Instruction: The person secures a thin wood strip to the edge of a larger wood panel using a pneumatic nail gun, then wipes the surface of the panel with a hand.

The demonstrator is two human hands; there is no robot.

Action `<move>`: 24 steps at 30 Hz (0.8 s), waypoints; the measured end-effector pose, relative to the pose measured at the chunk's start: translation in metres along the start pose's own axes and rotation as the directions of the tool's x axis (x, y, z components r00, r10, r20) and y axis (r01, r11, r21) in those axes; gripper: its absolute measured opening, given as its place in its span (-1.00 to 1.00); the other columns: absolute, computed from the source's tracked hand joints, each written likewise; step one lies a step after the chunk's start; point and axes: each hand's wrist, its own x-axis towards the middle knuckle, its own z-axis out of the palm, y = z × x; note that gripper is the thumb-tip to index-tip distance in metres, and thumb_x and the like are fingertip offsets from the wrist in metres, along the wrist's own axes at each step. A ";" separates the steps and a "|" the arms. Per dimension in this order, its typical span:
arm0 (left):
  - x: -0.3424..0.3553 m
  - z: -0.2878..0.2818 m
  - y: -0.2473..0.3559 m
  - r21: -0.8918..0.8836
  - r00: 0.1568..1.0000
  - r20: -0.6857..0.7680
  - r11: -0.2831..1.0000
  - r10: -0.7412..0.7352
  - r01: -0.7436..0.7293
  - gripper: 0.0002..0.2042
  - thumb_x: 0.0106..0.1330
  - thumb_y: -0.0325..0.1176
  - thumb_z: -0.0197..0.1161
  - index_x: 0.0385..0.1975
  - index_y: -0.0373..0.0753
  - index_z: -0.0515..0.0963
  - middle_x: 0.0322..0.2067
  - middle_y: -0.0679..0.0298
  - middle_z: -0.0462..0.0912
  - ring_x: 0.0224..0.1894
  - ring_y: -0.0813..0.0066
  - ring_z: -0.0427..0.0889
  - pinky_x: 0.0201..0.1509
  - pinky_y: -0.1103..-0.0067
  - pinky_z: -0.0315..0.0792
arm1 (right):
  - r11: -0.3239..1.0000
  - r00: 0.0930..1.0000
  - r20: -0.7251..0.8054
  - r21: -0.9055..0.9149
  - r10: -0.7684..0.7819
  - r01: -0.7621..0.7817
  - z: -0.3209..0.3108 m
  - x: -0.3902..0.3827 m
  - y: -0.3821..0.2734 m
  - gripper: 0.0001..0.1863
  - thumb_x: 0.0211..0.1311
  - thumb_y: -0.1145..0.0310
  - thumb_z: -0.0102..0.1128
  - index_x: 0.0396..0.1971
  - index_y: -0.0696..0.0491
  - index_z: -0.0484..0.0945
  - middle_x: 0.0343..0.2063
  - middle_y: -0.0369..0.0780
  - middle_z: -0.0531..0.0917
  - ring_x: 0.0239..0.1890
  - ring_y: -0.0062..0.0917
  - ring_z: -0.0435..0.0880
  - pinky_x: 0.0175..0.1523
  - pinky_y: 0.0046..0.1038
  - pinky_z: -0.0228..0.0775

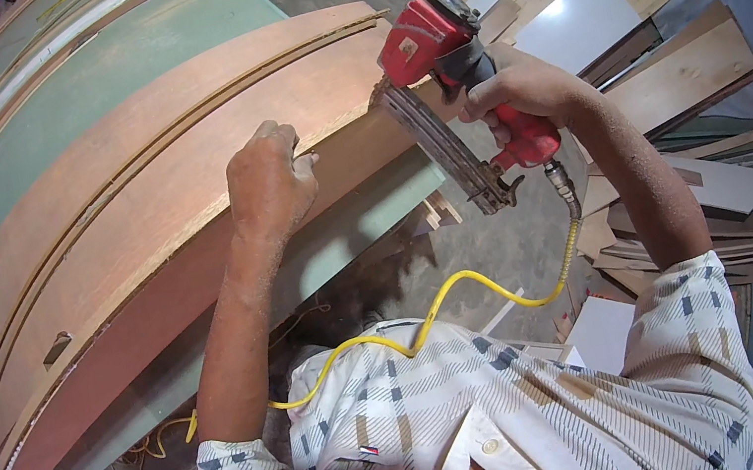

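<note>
Since the nail gun [457, 63] looks heavy, the right hand [522, 88] sensibly wraps its handle [531, 139], the left hand [269, 181] curled.

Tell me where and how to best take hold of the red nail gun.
Grip the red nail gun by its handle, probably best from the right: the handle runs between the tool's head and the yellow hose, and the right hand wraps it there. The long magazine gets in the way on the left.

The panel [176, 185] (1 block [57, 347] lies on it) is mostly left of the nail gun [432, 140], boards [691, 74] farther right.
</note>
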 end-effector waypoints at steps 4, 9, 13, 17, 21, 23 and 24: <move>0.001 0.005 0.001 -0.008 1.000 0.006 1.000 -0.009 0.009 -0.78 0.14 -0.34 0.52 -0.41 -0.33 0.62 -0.43 0.11 0.60 -0.38 0.11 0.64 -0.24 0.25 0.47 | 0.999 0.999 -0.019 0.005 0.035 -0.035 0.006 -0.003 -0.005 -0.68 -0.03 0.51 0.30 -0.20 0.22 0.56 -0.55 -0.25 0.58 -0.65 -0.58 0.56 -0.53 -0.42 0.53; 0.007 0.006 0.008 -0.013 0.997 0.070 0.999 -0.045 0.046 -0.80 0.15 -0.41 0.49 -0.40 -0.35 0.59 -0.32 0.02 0.60 -0.26 -0.03 0.67 -0.14 0.19 0.53 | 0.996 0.999 -0.035 -0.083 0.016 -0.019 0.002 0.002 0.000 -0.70 -0.03 0.51 0.31 -0.22 0.24 0.57 -0.62 -0.25 0.57 -0.64 -0.54 0.59 -0.53 -0.41 0.54; 0.010 0.015 0.010 -0.023 0.998 0.052 0.999 -0.028 0.029 -0.79 0.15 -0.40 0.49 -0.39 -0.36 0.59 -0.32 0.02 0.60 -0.25 -0.04 0.67 -0.14 0.19 0.53 | 0.986 0.999 -0.042 -0.164 0.009 -0.016 -0.003 0.008 0.009 -0.70 -0.03 0.51 0.31 -0.23 0.23 0.58 -0.61 -0.24 0.58 -0.64 -0.54 0.61 -0.52 -0.42 0.54; 0.010 0.020 0.010 0.019 0.999 -0.020 1.000 0.025 -0.025 -0.78 0.13 -0.36 0.51 -0.38 -0.35 0.63 -0.40 0.08 0.62 -0.33 0.05 0.65 -0.21 0.24 0.49 | 0.984 0.998 -0.056 -0.176 0.014 -0.024 0.000 0.004 0.002 -0.81 -0.05 0.50 0.30 -0.39 0.22 0.57 -0.64 -0.22 0.59 -0.67 -0.52 0.61 -0.53 -0.41 0.55; 0.012 0.025 0.004 0.018 0.999 0.016 0.999 0.031 -0.031 -0.77 0.15 -0.31 0.50 -0.36 -0.34 0.65 -0.36 0.05 0.64 -0.28 0.03 0.68 -0.17 0.20 0.50 | 0.994 0.999 -0.036 -0.114 -0.009 0.005 -0.008 0.010 0.009 -0.89 -0.05 0.51 0.26 -0.52 0.23 0.55 -0.65 -0.21 0.60 -0.69 -0.48 0.63 -0.56 -0.39 0.56; 0.008 0.011 0.002 -0.001 0.999 0.036 1.000 0.000 0.000 -0.74 0.14 -0.28 0.51 -0.33 -0.34 0.67 -0.33 0.02 0.67 -0.25 0.01 0.69 -0.15 0.19 0.52 | 0.997 0.999 -0.037 -0.079 -0.016 0.013 -0.011 0.009 0.008 -0.88 -0.05 0.52 0.25 -0.49 0.23 0.53 -0.64 -0.21 0.59 -0.69 -0.47 0.63 -0.57 -0.39 0.57; 0.004 0.002 -0.004 0.035 1.000 0.018 0.999 0.017 -0.018 -0.74 0.13 -0.29 0.51 -0.33 -0.34 0.67 -0.34 0.02 0.68 -0.26 0.02 0.69 -0.16 0.21 0.52 | 0.999 0.999 -0.042 -0.040 -0.010 0.008 -0.011 0.008 0.005 -0.87 -0.05 0.53 0.25 -0.47 0.23 0.52 -0.62 -0.22 0.59 -0.68 -0.47 0.64 -0.57 -0.39 0.57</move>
